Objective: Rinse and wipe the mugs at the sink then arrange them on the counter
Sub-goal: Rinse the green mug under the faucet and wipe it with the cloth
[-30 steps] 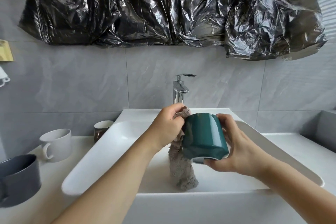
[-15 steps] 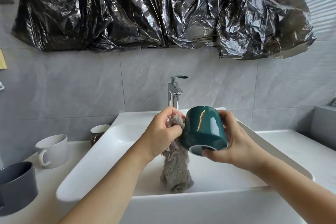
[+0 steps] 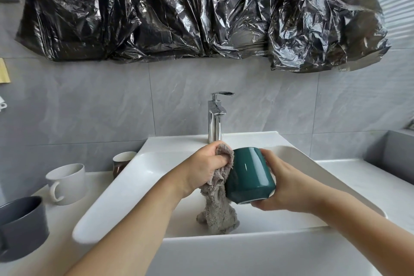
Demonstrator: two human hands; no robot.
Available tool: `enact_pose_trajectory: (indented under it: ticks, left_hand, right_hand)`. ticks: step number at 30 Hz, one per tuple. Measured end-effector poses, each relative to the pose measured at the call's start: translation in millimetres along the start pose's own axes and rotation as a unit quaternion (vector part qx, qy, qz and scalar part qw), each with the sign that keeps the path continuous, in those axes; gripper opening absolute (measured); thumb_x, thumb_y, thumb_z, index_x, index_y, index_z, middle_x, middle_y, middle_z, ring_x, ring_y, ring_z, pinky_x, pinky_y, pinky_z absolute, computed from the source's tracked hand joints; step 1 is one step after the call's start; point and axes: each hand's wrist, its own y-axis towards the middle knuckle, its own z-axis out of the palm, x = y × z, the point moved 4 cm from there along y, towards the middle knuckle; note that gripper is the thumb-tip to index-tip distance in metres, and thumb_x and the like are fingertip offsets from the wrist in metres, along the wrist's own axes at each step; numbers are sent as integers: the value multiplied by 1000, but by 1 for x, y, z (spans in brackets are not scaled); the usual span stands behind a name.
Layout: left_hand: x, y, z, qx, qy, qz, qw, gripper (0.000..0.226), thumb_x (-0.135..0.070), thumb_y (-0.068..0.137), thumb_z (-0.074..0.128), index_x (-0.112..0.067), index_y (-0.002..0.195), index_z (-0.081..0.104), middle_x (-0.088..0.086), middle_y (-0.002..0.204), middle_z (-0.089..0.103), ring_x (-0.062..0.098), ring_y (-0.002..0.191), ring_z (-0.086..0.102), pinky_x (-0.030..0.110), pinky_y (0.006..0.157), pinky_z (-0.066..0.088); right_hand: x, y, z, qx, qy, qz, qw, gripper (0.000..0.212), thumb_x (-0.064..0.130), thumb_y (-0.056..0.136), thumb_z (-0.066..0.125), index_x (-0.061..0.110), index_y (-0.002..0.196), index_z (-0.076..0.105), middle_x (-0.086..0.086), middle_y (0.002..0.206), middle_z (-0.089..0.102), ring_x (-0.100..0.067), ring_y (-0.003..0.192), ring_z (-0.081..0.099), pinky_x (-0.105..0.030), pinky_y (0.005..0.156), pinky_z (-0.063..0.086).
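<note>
Over the white sink (image 3: 112, 204) my right hand (image 3: 284, 186) grips a dark green mug (image 3: 248, 175), tilted with its mouth turned down and toward me. My left hand (image 3: 203, 166) is closed on a grey-beige cloth (image 3: 218, 210), pressing its top against the mug's left side while the rest hangs down into the basin. On the counter to the left stand a white mug (image 3: 67, 182), a small brown mug (image 3: 122, 161) with a white inside, and a dark grey mug (image 3: 22, 226) at the frame's edge.
A chrome faucet (image 3: 215, 116) rises behind the basin, with no water running. Black plastic sheeting (image 3: 201, 11) covers the wall above. White counter (image 3: 369, 177) stretches to the right of the sink, ending at a grey ledge (image 3: 394, 148).
The green mug has turned in my right hand: a gold streak seen half a second ago has rotated out of sight. My left hand keeps the cloth against the mug's side.
</note>
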Motion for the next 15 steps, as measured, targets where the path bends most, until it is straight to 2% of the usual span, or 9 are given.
enact_pose_trajectory:
  ticks: [1,3,5,6,8,11,13,15]
  left_hand:
    - [1,0,1,2,20,-9,1000,4,-14,91,55,-13,94,59,3,87,61,12,80,58,17,71,46]
    - [3,1,0,-8,59,-26,998,11,-8,100,50,-14,95,58,1,84,60,9,75,57,18,67,45]
    - [4,1,1,-8,79,-33,996,9,-11,100,51,-10,105,59,8,93,64,17,87,59,33,82,49]
    - [3,1,2,-11,84,-36,996,18,-16,97,53,-6,111,58,14,100,66,21,94,61,41,90,49]
    - [3,0,4,-19,94,-51,994,32,-21,94,53,-3,120,56,19,109,66,25,100,61,43,94,48]
    - [4,4,-1,-52,137,-40,988,19,-14,99,48,-10,114,59,5,95,64,20,90,58,38,84,45]
    - [3,6,-5,-101,152,-13,983,13,-12,97,50,-16,105,60,3,91,64,16,84,58,36,82,48]
    - [0,3,-8,-169,148,34,974,14,-8,95,54,-19,104,55,0,97,61,-1,78,56,18,73,48]
  right_hand:
    - [1,1,1,9,-27,-3,1000,102,30,64,89,32,144,26,17,131,49,9,114,51,-3,87,39]
    - [4,2,4,11,-81,-25,996,109,32,65,86,29,148,17,16,135,39,4,112,47,-1,88,36]
    - [14,3,7,2,-146,-69,987,112,37,64,82,24,152,14,12,137,33,-2,117,45,-4,92,34]
    - [19,4,9,-6,-180,-91,979,111,40,64,80,20,152,16,9,137,32,-6,121,44,-8,95,36]
    - [28,6,14,-26,-253,-123,959,104,42,63,74,15,150,24,4,134,35,-14,121,45,-18,97,40]
    - [35,15,18,-44,-307,-132,941,83,40,61,73,15,133,41,2,112,44,-20,104,51,-24,88,45]
    - [34,20,19,-36,-302,-110,946,79,43,61,76,17,127,41,3,107,44,-19,96,52,-22,79,42]
    - [31,24,17,-22,-279,-70,957,82,44,61,78,18,126,37,3,111,46,-18,91,53,-24,73,43]
